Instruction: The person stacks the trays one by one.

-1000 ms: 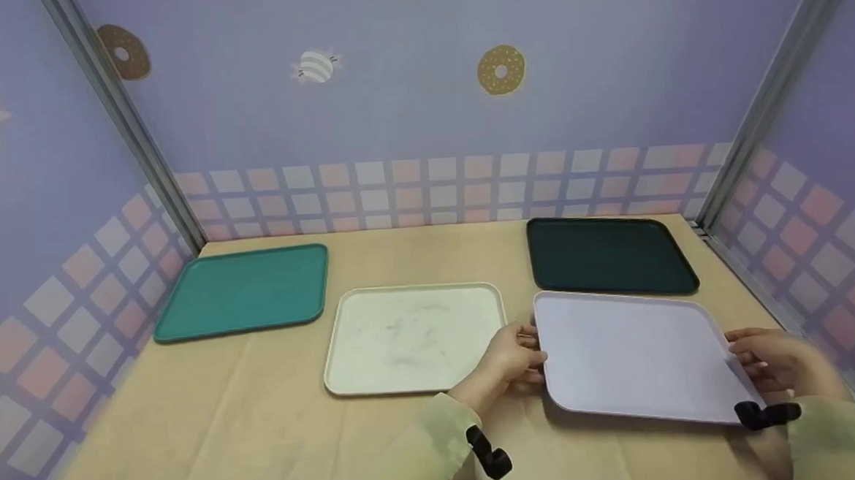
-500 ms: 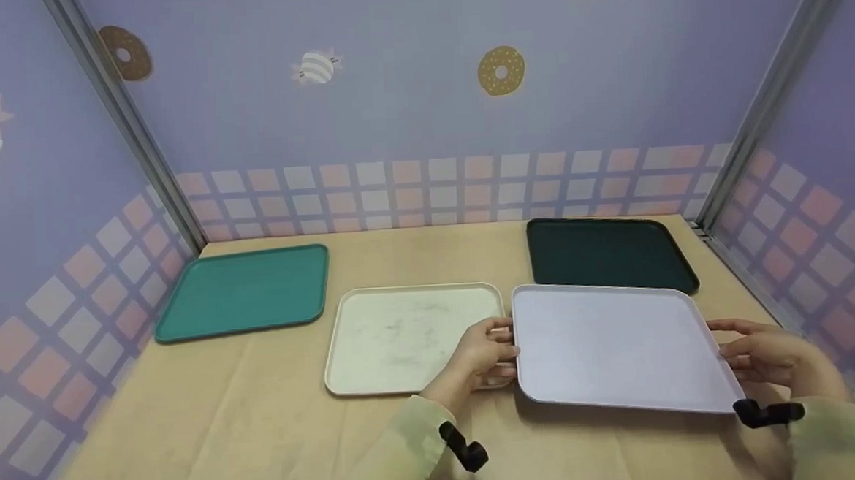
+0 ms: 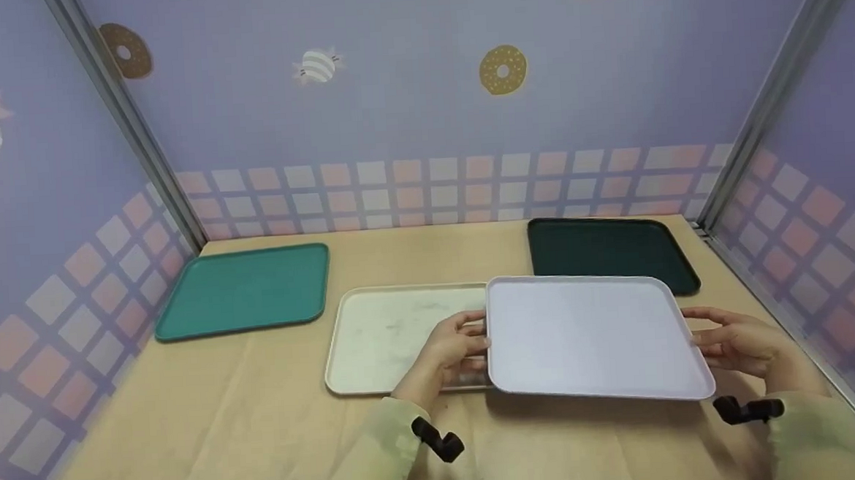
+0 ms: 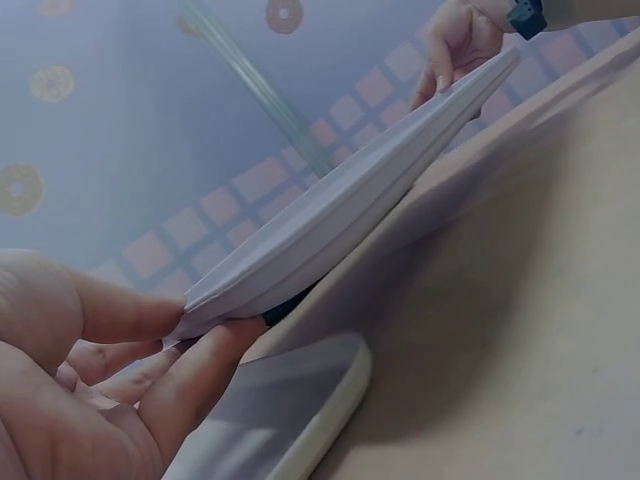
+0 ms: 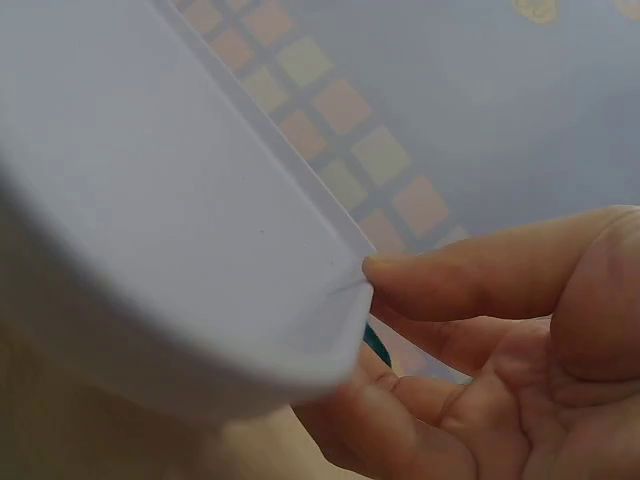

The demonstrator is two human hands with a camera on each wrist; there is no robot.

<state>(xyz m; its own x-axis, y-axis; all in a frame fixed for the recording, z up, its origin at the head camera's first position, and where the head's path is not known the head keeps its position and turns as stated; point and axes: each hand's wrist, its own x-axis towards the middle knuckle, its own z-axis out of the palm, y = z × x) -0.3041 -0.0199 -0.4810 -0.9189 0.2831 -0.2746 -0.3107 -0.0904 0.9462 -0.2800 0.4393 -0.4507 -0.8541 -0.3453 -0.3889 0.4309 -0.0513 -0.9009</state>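
The lavender tray was held above the table, its opposite edges pinched by the left hand and right hand. Its underside was shown only from the left wrist; from the head, the white tray was partly hidden by it.

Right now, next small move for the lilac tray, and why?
I'd probably ease the lilac tray left, over the white tray, before lowering: left hand and right hand grip opposite sides, it's above the table, and in the head view it overlaps only the white tray's right part.
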